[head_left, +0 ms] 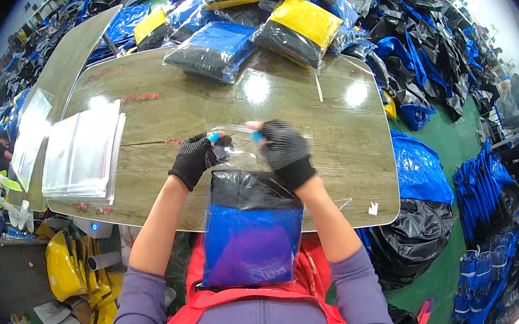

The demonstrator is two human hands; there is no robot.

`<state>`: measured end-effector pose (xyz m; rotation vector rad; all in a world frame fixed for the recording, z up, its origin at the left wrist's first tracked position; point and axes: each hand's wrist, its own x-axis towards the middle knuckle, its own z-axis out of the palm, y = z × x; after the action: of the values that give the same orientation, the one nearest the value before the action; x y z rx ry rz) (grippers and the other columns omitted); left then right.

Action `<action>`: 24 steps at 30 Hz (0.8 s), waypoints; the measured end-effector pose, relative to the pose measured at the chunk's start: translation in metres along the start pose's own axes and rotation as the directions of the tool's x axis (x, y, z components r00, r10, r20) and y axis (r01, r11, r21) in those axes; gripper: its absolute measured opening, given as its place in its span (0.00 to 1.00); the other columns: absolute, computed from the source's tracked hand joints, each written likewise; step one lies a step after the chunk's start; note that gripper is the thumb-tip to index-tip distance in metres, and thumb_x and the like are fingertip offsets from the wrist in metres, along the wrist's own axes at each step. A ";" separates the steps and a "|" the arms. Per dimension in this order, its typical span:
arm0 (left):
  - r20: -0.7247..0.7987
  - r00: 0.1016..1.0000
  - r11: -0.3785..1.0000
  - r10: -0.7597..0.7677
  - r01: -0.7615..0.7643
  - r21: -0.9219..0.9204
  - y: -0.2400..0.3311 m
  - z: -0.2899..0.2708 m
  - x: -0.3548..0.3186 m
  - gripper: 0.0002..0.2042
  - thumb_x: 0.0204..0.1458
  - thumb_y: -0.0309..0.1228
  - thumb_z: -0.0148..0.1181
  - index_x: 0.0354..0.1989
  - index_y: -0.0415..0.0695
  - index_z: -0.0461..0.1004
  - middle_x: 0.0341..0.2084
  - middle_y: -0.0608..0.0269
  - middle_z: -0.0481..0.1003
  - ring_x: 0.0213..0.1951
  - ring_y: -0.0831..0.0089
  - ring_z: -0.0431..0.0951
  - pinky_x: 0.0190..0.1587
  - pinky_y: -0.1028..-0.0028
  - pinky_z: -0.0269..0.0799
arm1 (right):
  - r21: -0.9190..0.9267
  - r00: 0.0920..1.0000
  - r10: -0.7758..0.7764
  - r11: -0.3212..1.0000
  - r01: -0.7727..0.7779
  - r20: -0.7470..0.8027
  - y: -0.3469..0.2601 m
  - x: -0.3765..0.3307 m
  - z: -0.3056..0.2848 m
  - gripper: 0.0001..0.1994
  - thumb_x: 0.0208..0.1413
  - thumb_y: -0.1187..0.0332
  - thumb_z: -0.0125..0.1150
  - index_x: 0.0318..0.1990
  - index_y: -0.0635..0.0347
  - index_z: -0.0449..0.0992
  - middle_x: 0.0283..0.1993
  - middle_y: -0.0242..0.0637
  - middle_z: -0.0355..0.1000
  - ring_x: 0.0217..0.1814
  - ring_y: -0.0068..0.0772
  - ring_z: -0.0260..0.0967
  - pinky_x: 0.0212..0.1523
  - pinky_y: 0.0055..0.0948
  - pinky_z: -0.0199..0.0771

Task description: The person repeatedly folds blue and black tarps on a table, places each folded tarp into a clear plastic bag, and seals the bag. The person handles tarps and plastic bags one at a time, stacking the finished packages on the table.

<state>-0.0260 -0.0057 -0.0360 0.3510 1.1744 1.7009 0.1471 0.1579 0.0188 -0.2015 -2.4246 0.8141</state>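
Observation:
A clear plastic bag (pixel 243 158) holds a folded black and blue fabric piece (pixel 251 243). The packed part leans against my front at the table's near edge, and the bag's loose upper end lies over the tabletop. My left hand (pixel 196 155), in a black fingerless glove, is closed at the left side of that loose end. My right hand (pixel 285 154), gloved the same way, is curled over the right side with its fingers at the upper edge; motion blurs it somewhat. Bits of blue show on both hands near the fingertips.
Flat clear bags (pixel 81 155) lie stacked on the wood-grain table (pixel 346 147) at left. Packed yellow-black (pixel 300 26) and blue-black bundles (pixel 212 47) pile up at the far edge. A large blue and black heap (pixel 419 216) stands right of the table. Yellow fabric (pixel 65 267) lies below left.

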 end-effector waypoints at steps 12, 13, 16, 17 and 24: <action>0.136 0.991 0.964 -0.012 -0.025 0.264 0.026 -0.005 -0.011 0.20 0.60 0.37 0.53 0.55 0.34 0.70 0.40 0.51 0.78 0.40 0.64 0.81 0.45 0.68 0.77 | -0.145 0.940 0.275 0.941 -0.306 -0.202 0.090 0.065 -0.075 0.08 0.50 0.63 0.58 0.35 0.55 0.76 0.37 0.41 0.75 0.37 0.39 0.73 0.37 0.36 0.74; 0.061 0.997 0.989 -0.056 0.047 0.137 0.026 -0.005 -0.009 0.21 0.61 0.39 0.51 0.54 0.34 0.70 0.40 0.50 0.78 0.41 0.61 0.81 0.45 0.67 0.77 | -0.073 0.798 0.324 0.907 -0.415 -0.508 0.101 0.058 -0.111 0.07 0.52 0.66 0.58 0.35 0.56 0.76 0.38 0.41 0.75 0.36 0.35 0.73 0.36 0.33 0.73; 0.042 0.999 0.993 -0.025 0.020 0.120 0.026 -0.002 -0.006 0.20 0.61 0.39 0.51 0.52 0.33 0.71 0.40 0.50 0.78 0.42 0.62 0.80 0.46 0.66 0.77 | 0.415 0.529 0.438 0.894 -0.170 -0.727 0.099 0.032 -0.142 0.02 0.56 0.72 0.56 0.34 0.58 0.75 0.38 0.39 0.75 0.35 0.24 0.71 0.35 0.23 0.73; 0.114 0.993 0.990 0.010 -0.026 0.139 0.026 0.001 -0.004 0.20 0.61 0.39 0.51 0.51 0.34 0.71 0.40 0.51 0.78 0.42 0.63 0.80 0.46 0.67 0.77 | 0.584 0.657 0.611 0.752 -0.307 -0.442 0.080 0.029 -0.117 0.07 0.54 0.78 0.53 0.37 0.60 0.76 0.41 0.37 0.75 0.39 0.26 0.72 0.38 0.26 0.74; 0.123 0.987 0.842 0.107 -0.156 0.517 0.030 0.014 -0.015 0.17 0.61 0.37 0.52 0.51 0.36 0.73 0.37 0.57 0.79 0.40 0.72 0.79 0.44 0.74 0.74 | -0.325 0.957 -0.200 0.909 0.261 0.209 0.018 0.028 0.031 0.13 0.45 0.64 0.63 0.40 0.51 0.77 0.31 0.40 0.73 0.35 0.44 0.72 0.34 0.39 0.74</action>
<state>-0.0259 -0.0118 0.0000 0.8557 1.5717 1.4316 0.1060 0.1652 0.0012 0.0271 -2.6780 0.2986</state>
